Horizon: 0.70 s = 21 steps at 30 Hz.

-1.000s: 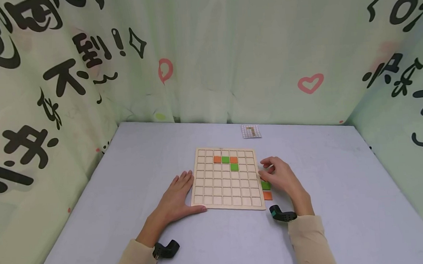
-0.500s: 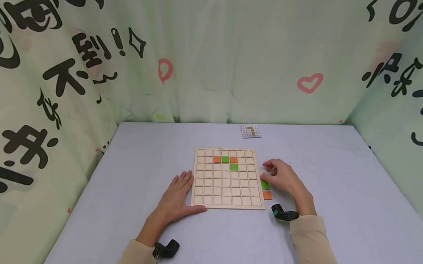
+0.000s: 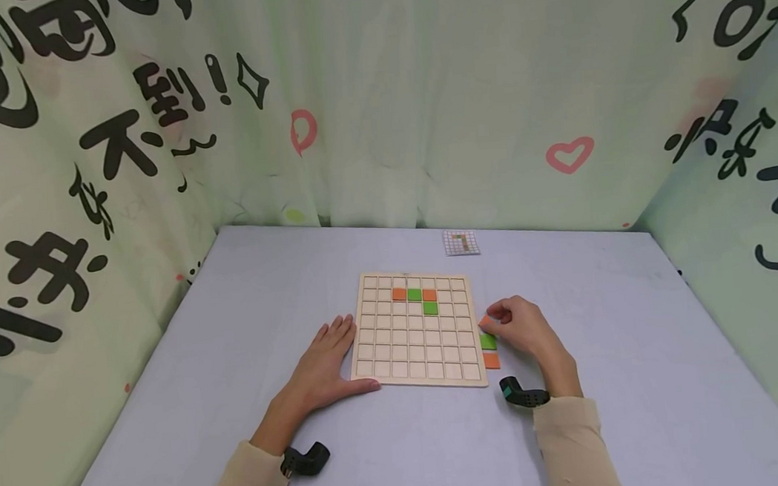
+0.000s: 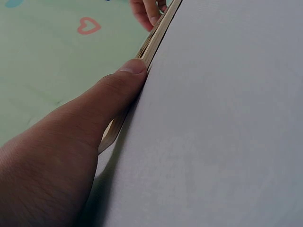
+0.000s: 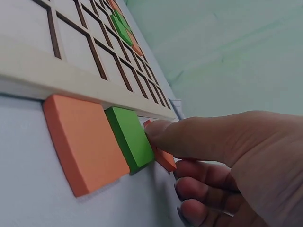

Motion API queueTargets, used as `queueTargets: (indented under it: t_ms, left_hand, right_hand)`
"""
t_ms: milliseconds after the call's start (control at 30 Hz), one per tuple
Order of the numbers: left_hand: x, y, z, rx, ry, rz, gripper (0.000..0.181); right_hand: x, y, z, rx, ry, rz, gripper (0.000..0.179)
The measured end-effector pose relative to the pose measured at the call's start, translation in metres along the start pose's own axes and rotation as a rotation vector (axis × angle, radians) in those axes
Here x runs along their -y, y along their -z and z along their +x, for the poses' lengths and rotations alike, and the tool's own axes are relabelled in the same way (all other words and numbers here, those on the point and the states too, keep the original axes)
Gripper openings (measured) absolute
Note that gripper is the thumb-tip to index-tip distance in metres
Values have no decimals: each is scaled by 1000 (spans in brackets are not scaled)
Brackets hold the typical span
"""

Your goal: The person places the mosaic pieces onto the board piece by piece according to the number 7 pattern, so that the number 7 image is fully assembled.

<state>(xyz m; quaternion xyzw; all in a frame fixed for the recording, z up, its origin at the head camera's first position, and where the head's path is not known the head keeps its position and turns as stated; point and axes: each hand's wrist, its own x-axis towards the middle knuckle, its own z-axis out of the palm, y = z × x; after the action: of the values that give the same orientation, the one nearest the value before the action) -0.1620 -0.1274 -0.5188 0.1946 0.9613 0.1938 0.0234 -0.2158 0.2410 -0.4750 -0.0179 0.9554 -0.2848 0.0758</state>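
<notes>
A wooden grid board (image 3: 409, 346) lies on the table, with two orange and two green square tiles set in its upper cells. My left hand (image 3: 326, 366) rests against the board's left side, fingers straight, its thumb along the front edge; in the left wrist view that thumb (image 4: 116, 90) touches the board's edge. Beside the board's right edge my right hand (image 3: 517, 326) pinches an orange tile (image 5: 164, 158) between thumb and fingers, the tile partly hidden by the thumb. Nearer me along that edge lie a green tile (image 5: 132, 137) and another orange tile (image 5: 85, 142).
A small printed grid card (image 3: 461, 242) with a coloured pattern lies on the white table (image 3: 283, 260) behind the board. Patterned curtains (image 3: 488, 118) hang along the table's back and sides. Each wrist wears a black device (image 3: 524, 392).
My right hand has drawn slightly right and towards me, and its fingers have closed in; the orange tile at its fingertips now shows. The left hand and the board stay put.
</notes>
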Motion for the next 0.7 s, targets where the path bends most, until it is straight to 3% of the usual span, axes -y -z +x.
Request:
queueTargets:
  t_ms: [233,700]
  left_hand:
    - [0,1,-1,1,-2,-8,113]
    - [1,0,-1,6,0,-3,113]
  right_hand:
    - [0,-1,0,-12,-1,-19,32]
    - [-1,-3,-1,-23,0,63,28]
